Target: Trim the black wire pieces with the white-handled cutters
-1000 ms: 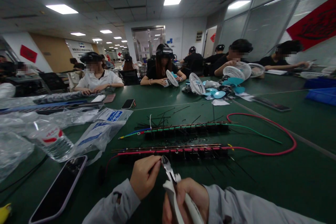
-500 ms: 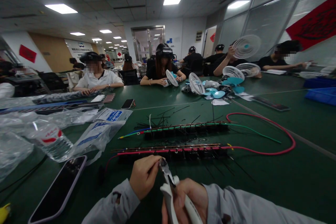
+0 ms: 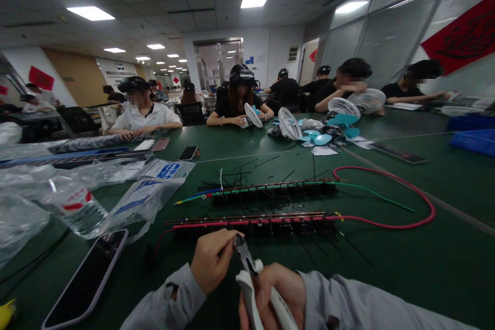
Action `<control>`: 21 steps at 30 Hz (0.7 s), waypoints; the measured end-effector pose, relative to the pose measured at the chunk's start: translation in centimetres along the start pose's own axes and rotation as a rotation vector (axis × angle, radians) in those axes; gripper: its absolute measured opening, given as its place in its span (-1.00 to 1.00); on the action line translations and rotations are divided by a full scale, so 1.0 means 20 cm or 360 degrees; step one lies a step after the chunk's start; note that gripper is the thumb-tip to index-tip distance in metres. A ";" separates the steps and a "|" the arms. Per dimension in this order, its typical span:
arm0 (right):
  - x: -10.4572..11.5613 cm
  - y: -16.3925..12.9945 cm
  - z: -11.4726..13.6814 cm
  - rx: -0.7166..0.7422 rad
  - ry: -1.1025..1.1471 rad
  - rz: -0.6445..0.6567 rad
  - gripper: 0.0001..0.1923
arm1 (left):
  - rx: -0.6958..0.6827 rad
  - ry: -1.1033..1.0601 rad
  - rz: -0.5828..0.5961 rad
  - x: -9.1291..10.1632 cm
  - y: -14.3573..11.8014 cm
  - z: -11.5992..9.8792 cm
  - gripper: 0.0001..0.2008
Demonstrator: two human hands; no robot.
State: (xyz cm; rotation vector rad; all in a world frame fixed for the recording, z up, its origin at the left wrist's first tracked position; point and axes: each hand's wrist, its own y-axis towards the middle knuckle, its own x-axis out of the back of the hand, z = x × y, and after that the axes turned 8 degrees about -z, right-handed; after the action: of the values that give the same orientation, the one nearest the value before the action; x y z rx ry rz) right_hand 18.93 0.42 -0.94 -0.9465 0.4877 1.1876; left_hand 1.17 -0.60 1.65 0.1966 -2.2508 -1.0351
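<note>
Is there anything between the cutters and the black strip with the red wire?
Nothing visible. The cutters in the right hand point up beside the left hand, whose fingers touch their tip. Only bare green table lies before the black strip.

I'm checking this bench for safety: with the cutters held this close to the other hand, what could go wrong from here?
1. The cutters in the right hand have their tip right at the left hand fingertips, so a squeeze might nip skin.
2. Black offcuts litter the table; another snipped piece could fly off.
3. The phone lies near the table edge by the left sleeve and could be knocked.
</note>
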 end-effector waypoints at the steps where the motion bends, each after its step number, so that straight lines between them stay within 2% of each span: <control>1: 0.00 0.00 0.00 -0.0001 -0.0002 -0.0009 -0.43 | 0.0000 0.0000 0.0000 0.00 0.00 0.00 -0.76; 7: 0.02 0.02 -0.01 -0.0003 0.0001 -0.0002 -0.49 | 0.0011 -0.0006 0.0006 0.00 0.00 0.00 -0.76; 13: -0.01 0.01 -0.02 0.0200 0.0099 0.0176 -0.60 | 0.0028 -0.0017 0.0017 0.00 0.00 0.00 -0.77; 21: -0.01 -0.02 0.01 0.0080 0.0060 0.0188 -0.55 | 0.0096 -0.0053 -0.0025 0.00 0.00 -0.01 -0.78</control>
State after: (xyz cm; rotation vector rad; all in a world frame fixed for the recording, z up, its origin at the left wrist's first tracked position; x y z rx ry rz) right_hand 19.17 0.56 -0.58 -0.9082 0.6076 1.2597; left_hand 1.28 -0.69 1.71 0.2247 -2.3157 -0.9863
